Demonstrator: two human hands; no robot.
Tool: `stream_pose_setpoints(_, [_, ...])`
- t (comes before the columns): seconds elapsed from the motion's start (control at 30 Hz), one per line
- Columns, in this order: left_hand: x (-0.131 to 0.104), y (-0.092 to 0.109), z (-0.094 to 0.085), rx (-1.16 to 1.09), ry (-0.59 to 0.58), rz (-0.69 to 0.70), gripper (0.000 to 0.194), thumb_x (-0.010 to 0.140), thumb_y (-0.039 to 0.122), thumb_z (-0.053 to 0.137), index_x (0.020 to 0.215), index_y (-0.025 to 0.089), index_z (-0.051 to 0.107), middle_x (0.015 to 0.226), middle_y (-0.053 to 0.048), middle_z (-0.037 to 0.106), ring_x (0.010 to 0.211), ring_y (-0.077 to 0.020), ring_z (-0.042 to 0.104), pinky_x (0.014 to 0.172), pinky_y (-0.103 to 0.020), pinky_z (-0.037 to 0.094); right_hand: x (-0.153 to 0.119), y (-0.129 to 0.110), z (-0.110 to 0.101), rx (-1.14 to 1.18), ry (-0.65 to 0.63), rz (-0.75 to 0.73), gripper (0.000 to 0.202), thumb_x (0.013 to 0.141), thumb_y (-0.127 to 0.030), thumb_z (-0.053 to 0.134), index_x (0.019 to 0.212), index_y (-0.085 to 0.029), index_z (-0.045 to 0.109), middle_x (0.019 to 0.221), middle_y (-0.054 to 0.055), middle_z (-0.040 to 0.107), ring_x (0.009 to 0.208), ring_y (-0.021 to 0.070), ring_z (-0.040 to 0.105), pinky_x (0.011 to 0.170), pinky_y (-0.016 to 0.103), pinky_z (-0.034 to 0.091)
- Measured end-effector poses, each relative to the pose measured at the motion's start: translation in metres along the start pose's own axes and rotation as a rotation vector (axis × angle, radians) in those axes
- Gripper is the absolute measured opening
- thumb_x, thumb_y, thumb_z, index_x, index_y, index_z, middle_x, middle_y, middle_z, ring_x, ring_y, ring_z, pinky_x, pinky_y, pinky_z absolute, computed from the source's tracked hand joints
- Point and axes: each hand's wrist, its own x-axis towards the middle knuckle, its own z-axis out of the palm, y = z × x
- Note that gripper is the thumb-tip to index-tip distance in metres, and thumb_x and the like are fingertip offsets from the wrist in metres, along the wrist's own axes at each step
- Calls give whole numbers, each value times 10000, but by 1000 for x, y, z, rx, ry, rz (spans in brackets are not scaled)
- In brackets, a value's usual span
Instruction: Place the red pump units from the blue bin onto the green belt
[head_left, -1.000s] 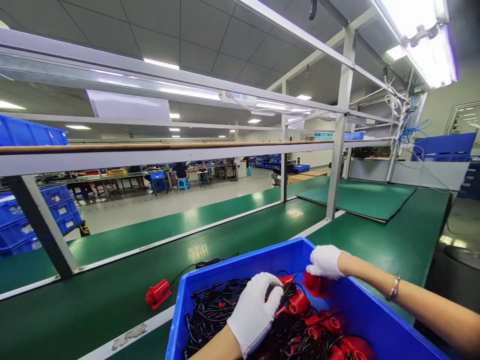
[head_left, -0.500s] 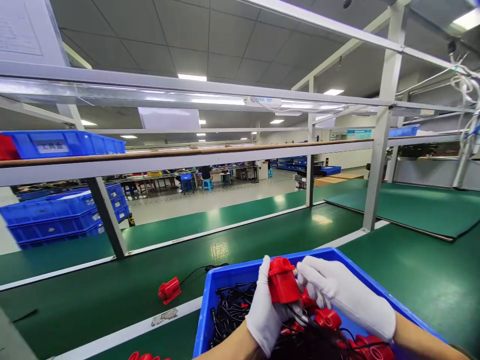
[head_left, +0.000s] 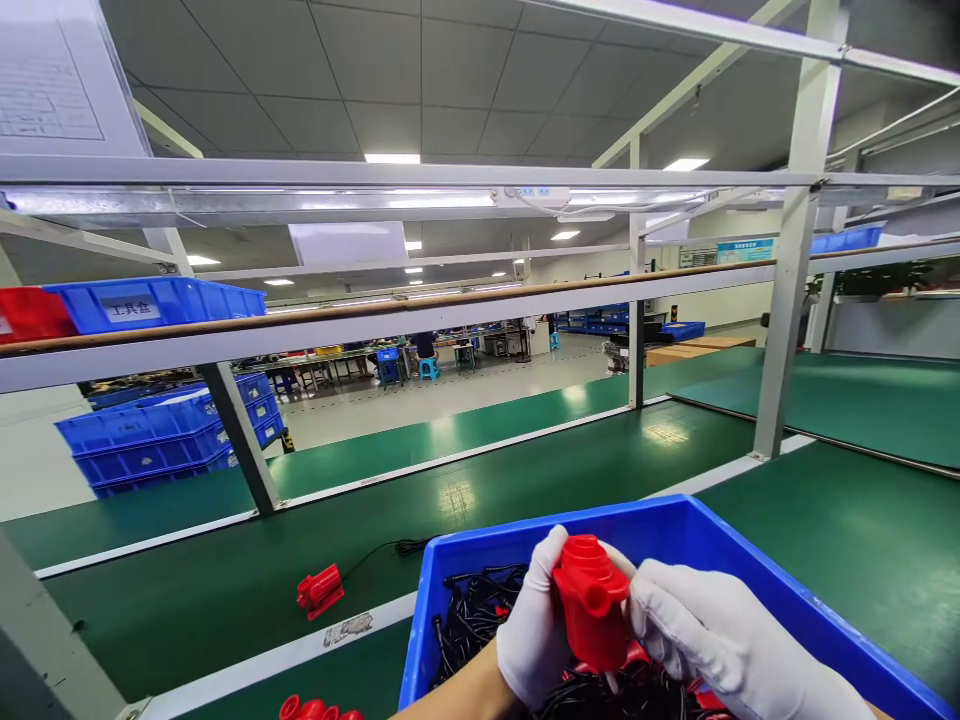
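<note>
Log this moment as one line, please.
left hand: holds red part | right hand: fingertips at its side | beneath: blue bin, black cables inside | on green surface: another red part

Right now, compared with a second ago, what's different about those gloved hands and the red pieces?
The left hand, then at the pile of black cables, now holds up a red part over the blue bin. The right hand has come inward from the bin's right side to that part's side. The red piece on the green bench still lies there.
</note>
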Motion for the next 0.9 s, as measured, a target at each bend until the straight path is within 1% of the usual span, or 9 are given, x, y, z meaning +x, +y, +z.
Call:
stream_pose_setpoints(0.13, [-10, 3, -7, 656, 166, 363, 409, 911, 555, 503, 1086, 185, 490, 989, -54, 548, 875, -170, 537, 865, -331, 435, 4, 8, 0, 29, -20, 144, 502, 952, -651, 329, 777, -203, 472, 672, -13, 545, 557, 112, 498, 540, 213, 405])
stream_pose_setpoints(0.23, [-9, -4, -17, 886, 118, 668, 552, 807, 486, 691, 1205, 276, 372, 1165, -59, 459, 971, -185, 534, 886, -355, 462, 7, 14, -3, -128, 17, 154, 493, 915, -674, 393, 819, -203, 503, 721, -2, 580, 614, 132, 514, 574, 228, 406])
stream_pose_setpoints(0.33, [-6, -12, -22, 1007, 126, 820, 706, 744, 417, 769, 1268, 338, 303, 1368, -82, 338, 1121, -224, 528, 954, -390, 464, 7, 15, -9, -203, 16, 10, 463, 924, -635, 410, 885, -202, 570, 838, 19, 614, 729, 148, 541, 660, 233, 433])
stream_pose_setpoints(0.43, [-5, -12, -21, 1189, 315, 697, 832, 764, 383, 743, 1397, 303, 210, 1417, -121, 356, 1252, -270, 472, 1067, -446, 393, 12, 10, -28, -207, 37, 14, 439, 931, -605, 432, 864, -197, 580, 811, 17, 622, 723, 147, 562, 656, 229, 449])
stream_pose_setpoints(0.53, [-6, -11, -22, 1273, 483, 429, 744, 851, 324, 610, 1453, 233, 182, 1369, -133, 442, 1284, -259, 454, 1116, -477, 343, 33, 1, -73, -223, 116, 151, 486, 927, -635, 417, 784, -187, 537, 722, 21, 637, 658, 151, 600, 622, 236, 470])
stream_pose_setpoints(0.6, [-6, -15, -27, 1339, 433, 318, 691, 862, 311, 563, 1452, 192, 223, 1408, -156, 415, 1314, -272, 426, 1133, -499, 320, 57, -5, -117, -384, 205, 210, 522, 952, -637, 350, 788, -181, 542, 727, 37, 662, 637, 147, 627, 624, 231, 475])
stream_pose_setpoints(0.67, [-5, -23, -34, 1424, 299, 274, 703, 841, 333, 575, 1448, 155, 267, 1460, -180, 367, 1353, -304, 376, 1152, -516, 290, 88, -10, -164, -801, 349, 229, 527, 991, -592, 280, 835, -181, 571, 771, 49, 678, 652, 135, 630, 628, 221, 446])
stream_pose_setpoints(0.77, [-4, -34, -41, 1491, 151, 221, 746, 784, 392, 634, 1426, 141, 347, 1433, -188, 413, 1327, -342, 396, 1134, -522, 313, 141, -10, -219, -1108, 503, 272, 487, 980, -569, 357, 913, -145, 586, 878, 142, 675, 789, 210, 627, 691, 295, 399])
stream_pose_setpoints(0.9, [7, -40, -43, 1531, 153, 66, 713, 690, 417, 687, 1334, 199, 477, 1268, -136, 534, 1129, -338, 516, 994, -516, 425, 213, 19, -221, -1237, 328, 352, 483, 986, -548, 395, 1021, -115, 605, 958, 123, 654, 860, 206, 612, 776, 345, 447])
